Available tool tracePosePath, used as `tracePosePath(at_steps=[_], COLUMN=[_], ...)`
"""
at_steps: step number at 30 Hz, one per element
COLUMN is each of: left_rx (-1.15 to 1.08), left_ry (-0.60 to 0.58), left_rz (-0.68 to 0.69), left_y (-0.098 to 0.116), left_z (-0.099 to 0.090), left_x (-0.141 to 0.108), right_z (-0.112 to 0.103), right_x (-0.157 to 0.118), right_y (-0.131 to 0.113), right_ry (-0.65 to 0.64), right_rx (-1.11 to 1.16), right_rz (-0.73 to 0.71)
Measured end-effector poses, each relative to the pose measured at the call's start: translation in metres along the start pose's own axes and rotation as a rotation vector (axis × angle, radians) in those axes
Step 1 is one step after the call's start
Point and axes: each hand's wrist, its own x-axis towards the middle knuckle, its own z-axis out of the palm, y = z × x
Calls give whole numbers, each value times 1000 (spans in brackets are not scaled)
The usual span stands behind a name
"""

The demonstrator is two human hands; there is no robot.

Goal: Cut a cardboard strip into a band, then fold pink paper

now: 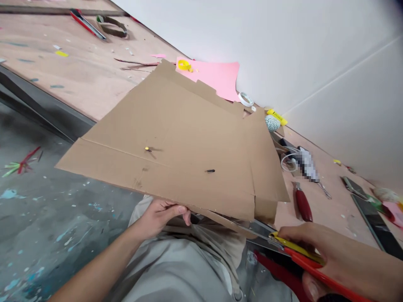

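A large sheet of brown cardboard (189, 126) lies tilted over the table and out past its front edge, with two small dark bits on it. My left hand (163, 216) is at the sheet's near edge, fingers partly under it and thumb showing. Scissors (302, 256) with red and yellow handles are gripped in my right hand (333, 256) at the lower right. Their blades lie at the near edge of the cardboard, beside a narrow strip (225, 221) along that edge.
On the table (78, 84) are a red cutter (86, 25), a brown tape roll (111, 27), pink paper (217, 75), yellow tape (184, 65), white tape (246, 99), a red-handled tool (302, 203) and a dark flat device (376, 226). A white wall (283, 50) stands behind.
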Motion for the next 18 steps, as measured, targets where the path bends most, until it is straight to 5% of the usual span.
tracePosePath(at_steps=[3, 18], left_rx=[-6, -136], left_ry=[-2, 8], left_rz=[4, 6], left_y=[0, -4], left_z=[0, 9], left_x=[0, -2], right_z=[-4, 16], right_x=[6, 27], right_y=[-20, -53], right_ry=[-292, -253], right_rx=[18, -61], right_rz=[84, 9])
